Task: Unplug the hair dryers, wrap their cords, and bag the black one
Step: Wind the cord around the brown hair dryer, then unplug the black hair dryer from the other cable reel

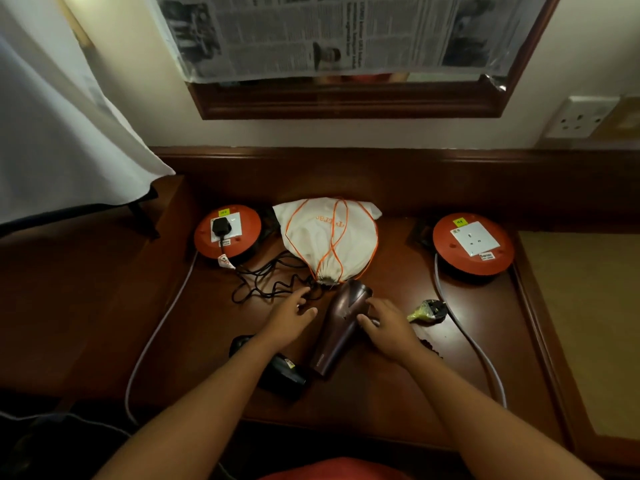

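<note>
Your right hand [388, 323] rests on the brown dryer [341, 327], fingers loosely curved against its right side with the thumb toward the body; you cannot tell whether it truly grips or only touches. Your left hand [292, 315] lies flat and relaxed on the desk [398, 386] just left of that dryer, fingers straight and pointing at the loose black cord [266, 278], holding nothing.

The brown dryer lies tilted on the desk between your hands, one end near you, the other end touching the gathered mouth of the white bag [329, 233]. The bag sits behind it, its orange drawstring [332, 237] looped over the cloth.

The black dryer [277, 370] lies under your left forearm, partly hidden. Its cord runs in tangles up to a black plug [220, 226], seated in the socket of the left red reel [227, 233].

To your right, a second plug [427, 310] with a yellow-green wrap lies loose on the desk. Beyond it stands the right red reel [472, 242], its socket bare. A grey cable [471, 344] leads from that reel toward the front edge. A wall socket [581, 117] sits high at right, a framed mirror [346, 98] covered by newspaper [346, 32] straight ahead.
</note>
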Demonstrator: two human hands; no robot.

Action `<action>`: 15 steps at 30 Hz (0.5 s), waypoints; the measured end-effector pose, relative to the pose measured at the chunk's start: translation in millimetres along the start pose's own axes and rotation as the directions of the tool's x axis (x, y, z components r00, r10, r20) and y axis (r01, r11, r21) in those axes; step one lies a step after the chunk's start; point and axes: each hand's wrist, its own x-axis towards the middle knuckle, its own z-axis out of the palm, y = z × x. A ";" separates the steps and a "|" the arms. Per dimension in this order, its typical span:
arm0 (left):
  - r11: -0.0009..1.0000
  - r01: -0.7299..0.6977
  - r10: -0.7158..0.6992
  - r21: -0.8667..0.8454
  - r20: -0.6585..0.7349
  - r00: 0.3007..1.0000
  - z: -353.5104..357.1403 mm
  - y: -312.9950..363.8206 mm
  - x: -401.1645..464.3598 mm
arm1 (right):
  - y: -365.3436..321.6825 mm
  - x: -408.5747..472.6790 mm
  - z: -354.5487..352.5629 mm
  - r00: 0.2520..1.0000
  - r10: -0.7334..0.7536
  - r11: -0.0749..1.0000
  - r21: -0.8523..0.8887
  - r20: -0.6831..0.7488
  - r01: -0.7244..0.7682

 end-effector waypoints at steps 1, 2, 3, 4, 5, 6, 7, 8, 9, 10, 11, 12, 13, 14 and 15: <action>1.000 -0.008 0.008 -0.010 -0.002 1.000 -6.3 -0.5 -0.7 | -6.7 2.3 1.4 1.000 -0.009 1.000 0.006 -0.006 0.009; 1.000 -0.017 0.016 -0.026 -0.007 1.000 -13.1 -2.0 -0.5 | -13.4 5.3 3.3 1.000 -0.015 1.000 0.002 -0.005 0.015; 0.999 -0.020 0.020 -0.036 -0.012 1.000 -19.8 -3.6 -0.3 | -19.7 9.0 5.9 1.000 -0.023 1.000 -0.005 -0.002 0.023; 0.999 -0.027 0.026 -0.047 -0.022 0.999 -26.8 -6.9 0.4 | -27.4 12.8 8.4 1.000 -0.025 1.000 -0.011 0.002 0.025; 0.998 -0.027 0.025 -0.064 -0.037 0.999 -34.3 -9.0 0.5 | -35.5 16.8 11.7 1.000 -0.030 0.999 -0.011 -0.001 0.030; 0.996 -0.026 0.021 -0.081 -0.057 0.998 -42.5 -11.5 1.0 | -44.9 21.2 14.8 0.999 -0.036 0.999 -0.006 -0.003 0.036; 0.996 -0.025 0.018 -0.088 -0.078 0.997 -51.5 -13.7 1.3 | -55.3 26.3 18.5 0.999 -0.050 0.999 0.000 -0.010 0.050; 0.995 -0.030 0.021 -0.093 -0.099 0.995 -61.2 -17.4 2.6 | -66.8 32.1 22.7 0.998 -0.066 0.998 0.003 -0.015 0.066; 0.995 -0.036 0.025 -0.098 -0.111 0.993 -71.7 -21.0 3.8 | -78.2 38.9 28.3 0.997 -0.081 0.997 0.003 -0.019 0.081; 0.993 -0.048 0.035 -0.107 -0.121 0.992 -83.0 -25.6 5.5 | -91.0 46.6 34.1 0.997 -0.079 0.997 0.001 -0.018 0.079; 0.992 -0.051 0.037 -0.113 -0.124 0.992 -95.3 -29.3 6.7 | -103.9 54.6 40.5 0.997 -0.075 0.997 0.000 -0.020 0.075; 0.991 -0.052 0.037 -0.125 -0.126 0.991 -107.9 -34.1 8.9 | -117.4 62.0 46.9 0.997 -0.071 0.997 -0.003 -0.021 0.071; 0.991 -0.055 0.039 -0.125 -0.131 0.991 -121.2 -39.0 12.4 | -130.7 69.8 53.7 0.997 -0.077 0.997 -0.008 -0.025 0.077; 0.989 -0.071 0.052 -0.127 -0.143 0.988 -134.6 -43.4 16.6 | -144.8 77.4 60.2 0.996 -0.085 0.996 -0.016 -0.024 0.085; 0.989 -0.086 0.068 -0.117 -0.149 0.986 -148.1 -47.1 20.7 | -157.1 85.9 67.9 0.995 -0.098 0.995 -0.019 -0.029 0.097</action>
